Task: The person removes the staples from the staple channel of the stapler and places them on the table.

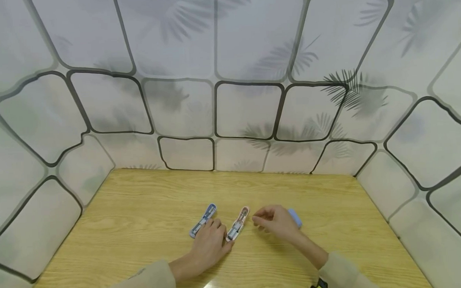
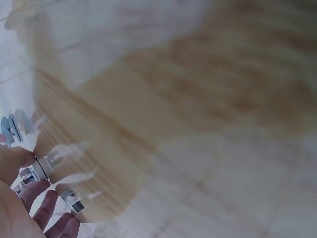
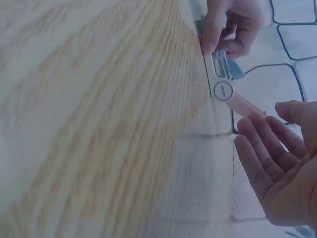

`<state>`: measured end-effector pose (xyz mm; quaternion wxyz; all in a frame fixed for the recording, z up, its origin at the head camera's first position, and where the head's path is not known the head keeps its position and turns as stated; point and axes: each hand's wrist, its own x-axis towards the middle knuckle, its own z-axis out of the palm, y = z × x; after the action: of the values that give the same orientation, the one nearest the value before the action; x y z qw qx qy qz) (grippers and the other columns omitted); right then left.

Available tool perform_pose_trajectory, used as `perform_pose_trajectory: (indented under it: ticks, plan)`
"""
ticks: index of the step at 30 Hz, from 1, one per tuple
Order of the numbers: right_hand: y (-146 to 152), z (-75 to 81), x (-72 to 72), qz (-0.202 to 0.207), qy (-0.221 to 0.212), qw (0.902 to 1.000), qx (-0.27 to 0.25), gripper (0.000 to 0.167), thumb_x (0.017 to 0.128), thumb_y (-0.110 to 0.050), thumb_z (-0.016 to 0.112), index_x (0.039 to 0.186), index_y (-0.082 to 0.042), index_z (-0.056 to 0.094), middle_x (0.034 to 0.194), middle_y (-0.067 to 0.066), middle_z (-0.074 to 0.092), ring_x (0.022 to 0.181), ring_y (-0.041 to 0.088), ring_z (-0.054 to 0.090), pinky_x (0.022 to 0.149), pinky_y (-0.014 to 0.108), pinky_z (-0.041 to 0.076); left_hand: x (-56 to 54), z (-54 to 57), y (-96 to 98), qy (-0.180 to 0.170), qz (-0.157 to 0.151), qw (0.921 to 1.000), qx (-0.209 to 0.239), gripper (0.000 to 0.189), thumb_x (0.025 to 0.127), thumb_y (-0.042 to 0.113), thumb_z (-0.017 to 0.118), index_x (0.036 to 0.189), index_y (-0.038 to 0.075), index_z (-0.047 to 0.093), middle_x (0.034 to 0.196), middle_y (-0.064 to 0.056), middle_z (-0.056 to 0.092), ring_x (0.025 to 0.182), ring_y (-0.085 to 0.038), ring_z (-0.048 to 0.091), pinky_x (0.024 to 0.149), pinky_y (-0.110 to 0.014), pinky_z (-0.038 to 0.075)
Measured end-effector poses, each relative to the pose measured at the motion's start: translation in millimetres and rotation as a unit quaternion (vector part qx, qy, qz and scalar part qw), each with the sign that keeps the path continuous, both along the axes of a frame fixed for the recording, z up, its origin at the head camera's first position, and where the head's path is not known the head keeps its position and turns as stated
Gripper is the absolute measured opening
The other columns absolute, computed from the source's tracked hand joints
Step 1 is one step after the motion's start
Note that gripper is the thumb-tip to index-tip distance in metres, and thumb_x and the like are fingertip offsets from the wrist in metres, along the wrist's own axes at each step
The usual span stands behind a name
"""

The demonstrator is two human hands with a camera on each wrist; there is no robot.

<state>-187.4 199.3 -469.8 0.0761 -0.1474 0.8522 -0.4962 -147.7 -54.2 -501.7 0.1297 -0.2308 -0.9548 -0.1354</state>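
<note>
A slim pink-and-white device (image 1: 238,224), which looks like a stapler laid open with metal parts inside, lies on the wooden table. My left hand (image 1: 210,243) holds its near end between thumb and fingers, the thumb on the side toward me. In the right wrist view a round pivot (image 3: 223,90) joins its white half to the pink half. A similar blue stapler-like device (image 1: 202,221) lies just left, partly behind the left fingers. My right hand (image 1: 277,222) hovers right of the pink end, apart from it, fingers loosely bent and holding nothing.
A smooth blue object (image 1: 295,218) lies just beyond the right hand, partly hidden by it. The wooden table (image 1: 148,197) is enclosed by patterned fabric walls (image 1: 189,154) at the back and both sides. Below the right cuff a black-and-yellow item (image 1: 318,286) shows.
</note>
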Motion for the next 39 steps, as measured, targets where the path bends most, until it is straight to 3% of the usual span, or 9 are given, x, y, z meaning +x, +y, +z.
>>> perform_pose_trajectory:
  ticks: [5,13,17,26,39]
  plan:
    - [-11,-2.1,2.5,0.0,-0.052,0.9982,-0.03,0.027,0.101,-0.02,0.072,0.109,0.005,0.075,0.094,0.019,0.08,0.079,0.026,0.078,0.066,0.034,0.065,-0.2,0.8,0.5,-0.002,0.001,1.0,-0.002,0.03,0.086,0.039,0.085,0.082,0.016,0.066,0.088,0.003,0.062,0.082,-0.013,0.053,0.075,-0.032,0.051]
    - [-31,-5.8,5.8,0.007,-0.088,0.9942,-0.061,0.025,0.099,-0.015,0.074,0.106,0.009,0.076,0.089,0.023,0.08,0.071,0.023,0.079,0.057,0.025,0.059,0.6,0.6,0.7,0.0,0.004,1.0,0.0,0.03,0.085,0.038,0.086,0.081,0.016,0.067,0.086,0.004,0.061,0.081,-0.013,0.053,0.075,-0.033,0.052]
    - [-42,-6.8,5.8,-0.001,-0.099,0.9929,-0.066,0.023,0.098,-0.013,0.074,0.103,0.009,0.076,0.088,0.023,0.08,0.068,0.021,0.078,0.055,0.021,0.057,0.2,0.3,0.5,0.002,0.005,1.0,0.002,0.031,0.085,0.038,0.086,0.079,0.016,0.065,0.086,0.004,0.061,0.082,-0.013,0.053,0.076,-0.034,0.052]
    - [-57,-8.2,9.5,-0.015,-0.109,0.9922,-0.058,0.017,0.096,-0.008,0.074,0.101,0.008,0.077,0.085,0.022,0.079,0.068,0.023,0.079,0.058,0.031,0.063,-0.5,0.2,0.2,-0.01,0.007,0.9999,-0.001,0.032,0.085,0.039,0.085,0.079,0.015,0.065,0.087,0.003,0.06,0.082,-0.013,0.051,0.076,-0.034,0.051]
    - [-66,-15.5,5.2,-0.021,-0.113,0.9926,-0.037,0.015,0.095,-0.007,0.075,0.099,0.007,0.079,0.08,0.019,0.079,0.062,0.015,0.076,0.052,0.024,0.058,-1.1,0.1,0.0,-0.003,0.004,0.9999,-0.01,0.033,0.085,0.039,0.085,0.078,0.016,0.063,0.087,0.003,0.06,0.082,-0.014,0.05,0.075,-0.033,0.051]
